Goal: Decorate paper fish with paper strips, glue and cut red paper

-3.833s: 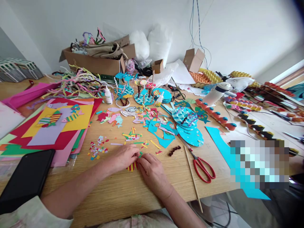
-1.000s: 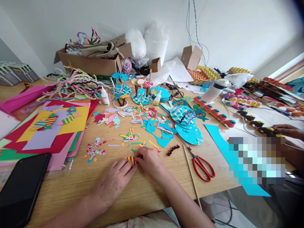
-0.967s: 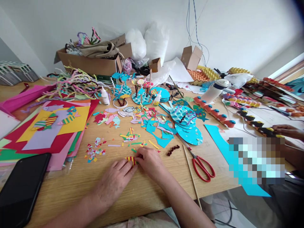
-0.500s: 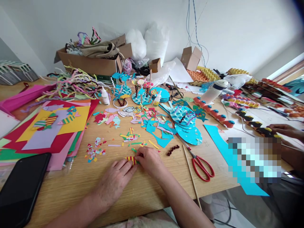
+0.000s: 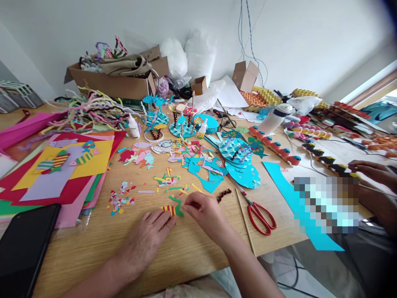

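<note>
The small paper fish with yellow and dark red stripes and a forked green tail lies flat between the two hands on the pale wooden tabletop, in the near middle; the left hand rests low with its fingers extended, their tips on the striped body, seemingly to stop it sliding, which leaves the tail uncovered for the right hand, whose thumb and forefinger are bent just right of it, though I cannot tell whether they pinch anything; narrow strips of coloured paper lie just beyond, probably for easy reach, while the red-handled metal scissors sit aside at right
</note>
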The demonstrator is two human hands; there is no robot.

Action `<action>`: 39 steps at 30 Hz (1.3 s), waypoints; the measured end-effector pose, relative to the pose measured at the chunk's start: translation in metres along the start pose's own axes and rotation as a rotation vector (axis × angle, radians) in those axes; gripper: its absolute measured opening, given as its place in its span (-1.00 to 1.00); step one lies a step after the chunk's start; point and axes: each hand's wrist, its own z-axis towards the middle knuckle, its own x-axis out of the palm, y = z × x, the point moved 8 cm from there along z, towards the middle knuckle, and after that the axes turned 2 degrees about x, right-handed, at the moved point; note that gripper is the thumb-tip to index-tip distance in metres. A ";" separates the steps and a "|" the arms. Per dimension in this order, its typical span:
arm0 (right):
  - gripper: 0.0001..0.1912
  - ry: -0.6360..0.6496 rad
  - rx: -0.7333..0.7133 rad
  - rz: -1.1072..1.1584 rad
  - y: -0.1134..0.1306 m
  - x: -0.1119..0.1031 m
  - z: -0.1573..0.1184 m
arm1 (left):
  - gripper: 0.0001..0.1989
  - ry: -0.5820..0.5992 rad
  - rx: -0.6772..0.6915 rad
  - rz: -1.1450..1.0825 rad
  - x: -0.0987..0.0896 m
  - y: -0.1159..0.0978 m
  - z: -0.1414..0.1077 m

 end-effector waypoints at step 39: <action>-0.79 -0.134 -0.197 0.617 0.024 -0.021 -0.013 | -0.63 0.015 0.000 0.004 0.001 0.000 -0.002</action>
